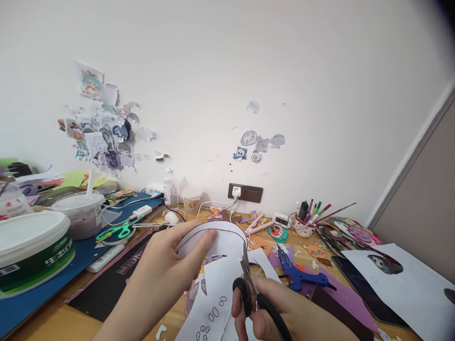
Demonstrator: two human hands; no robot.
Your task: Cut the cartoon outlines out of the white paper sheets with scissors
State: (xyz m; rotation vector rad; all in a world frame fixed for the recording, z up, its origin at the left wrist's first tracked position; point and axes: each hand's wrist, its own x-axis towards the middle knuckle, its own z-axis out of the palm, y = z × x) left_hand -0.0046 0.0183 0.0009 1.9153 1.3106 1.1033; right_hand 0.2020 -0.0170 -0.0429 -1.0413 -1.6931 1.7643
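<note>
In the head view, my left hand [170, 258] pinches a sheet of white paper [227, 241] between thumb and fingers. A curved dark outline runs along the sheet's rounded upper edge. My right hand [270, 308] has its fingers through the black handles of a pair of scissors [245, 279]. The blades point up and meet the paper at its right side. A lower part of the sheet hangs down and bears small drawn ovals. My left fingers behind the paper are hidden.
A blue glue gun [302, 277] lies right of my hands, near a cup of pens [304, 226]. Green scissors [117, 231], a green-and-white tub [35, 251] and a lidded cup [80, 213] stand left. Paper scraps, a small clock [282, 219] and a water bottle [170, 188] line the back.
</note>
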